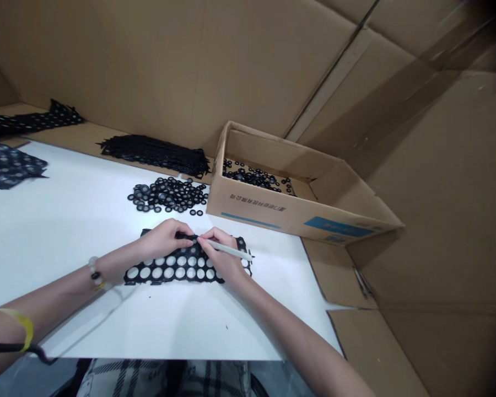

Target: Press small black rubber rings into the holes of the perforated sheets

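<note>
A black rubber sheet [177,269] punched full of round holes lies on the white table [74,231] in front of me. My left hand [162,239] rests on the sheet's far edge, fingers curled and pinching it near the middle. My right hand [222,255] lies on the sheet's right part, closed on a thin white stick-like tool [231,251] whose tip meets the left fingertips. A loose pile of black rubber rings [168,195] lies just beyond the sheet.
An open cardboard box [273,212] with several black rings inside stands at the right behind the sheet. A stack of black sheets [157,151] lies at the back; more punched sheets [8,165] lie far left. Cardboard walls surround the table.
</note>
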A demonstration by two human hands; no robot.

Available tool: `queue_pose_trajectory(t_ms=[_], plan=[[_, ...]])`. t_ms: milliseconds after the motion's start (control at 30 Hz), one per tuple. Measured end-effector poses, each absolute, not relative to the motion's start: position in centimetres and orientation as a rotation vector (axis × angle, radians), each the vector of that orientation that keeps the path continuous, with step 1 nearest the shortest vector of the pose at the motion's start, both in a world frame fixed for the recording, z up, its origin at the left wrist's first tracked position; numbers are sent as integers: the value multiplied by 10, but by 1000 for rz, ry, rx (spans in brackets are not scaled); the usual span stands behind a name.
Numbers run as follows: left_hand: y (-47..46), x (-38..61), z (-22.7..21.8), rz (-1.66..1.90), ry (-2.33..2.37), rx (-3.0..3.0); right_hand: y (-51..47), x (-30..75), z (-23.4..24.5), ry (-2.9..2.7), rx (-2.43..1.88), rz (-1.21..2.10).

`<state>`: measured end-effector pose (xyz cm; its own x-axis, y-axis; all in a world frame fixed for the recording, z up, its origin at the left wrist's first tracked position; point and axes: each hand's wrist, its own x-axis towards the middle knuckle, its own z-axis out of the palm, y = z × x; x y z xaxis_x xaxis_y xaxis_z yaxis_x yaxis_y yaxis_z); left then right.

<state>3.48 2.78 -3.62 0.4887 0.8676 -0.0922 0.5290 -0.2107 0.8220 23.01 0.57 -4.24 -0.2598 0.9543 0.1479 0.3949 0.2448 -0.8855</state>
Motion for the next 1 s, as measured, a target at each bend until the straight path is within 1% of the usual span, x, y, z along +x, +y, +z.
queue_pose_trajectory(t_ms=[100, 233, 367, 500, 800, 1000], plan=[[27, 35, -28, 452, 1145, 1877, 6, 230, -42, -1802, -1229, 985], [27, 34, -17, 313, 1242, 1946, 7, 234, -41, -1704, -1225, 1015], [25, 33, -16, 186, 1293, 1971, 7, 238, -41, -1661, -1193, 1051], [25, 31, -20, 222, 1250, 1975, 6, 237, -41, -1743, -1125, 1118], [28, 26, -24, 269, 1147, 2069, 5, 238, -40, -1829, -1107, 1083], [26, 31, -20, 246, 1136, 2103, 2, 234, -36, -1862, -1159, 1057]])
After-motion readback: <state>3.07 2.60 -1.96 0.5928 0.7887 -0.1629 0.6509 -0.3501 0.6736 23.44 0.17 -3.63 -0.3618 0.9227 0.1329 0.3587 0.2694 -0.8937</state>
